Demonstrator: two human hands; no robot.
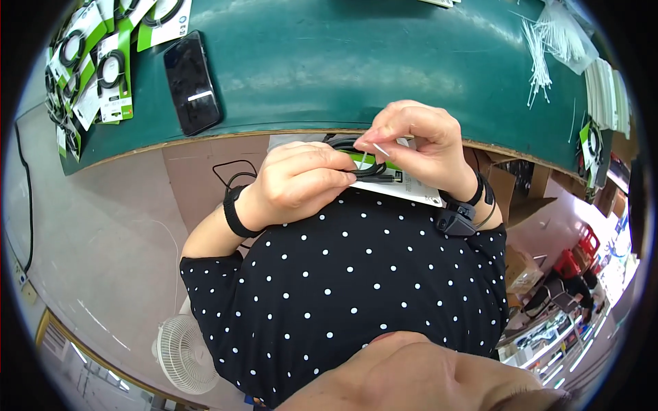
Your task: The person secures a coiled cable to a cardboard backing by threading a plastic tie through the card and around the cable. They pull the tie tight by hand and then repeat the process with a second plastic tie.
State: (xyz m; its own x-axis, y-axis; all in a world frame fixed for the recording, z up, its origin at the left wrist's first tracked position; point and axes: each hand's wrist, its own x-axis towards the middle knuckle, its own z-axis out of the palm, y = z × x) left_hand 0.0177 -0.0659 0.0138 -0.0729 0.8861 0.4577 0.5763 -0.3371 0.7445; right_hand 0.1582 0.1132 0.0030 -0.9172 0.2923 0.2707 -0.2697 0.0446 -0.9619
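Just off the table's front edge, my left hand (301, 175) is closed on a coiled black cable (370, 171). A connector end of this cable lies across a white and green backing card (419, 190) behind it. My right hand (428, 140) pinches a thin white cable tie (381, 149) between thumb and fingers, just above the coil. Part of the tie runs down toward the cable and card; how far it passes through is hidden by my fingers.
On the green table (308, 68) lies a black phone (192, 83). Carded black cables (110, 72) pile up at the far left. Loose white cable ties (538, 65) and a plastic bag (569, 41) sit far right, near stacked white cards (603, 92). A fan (184, 354) stands lower left.
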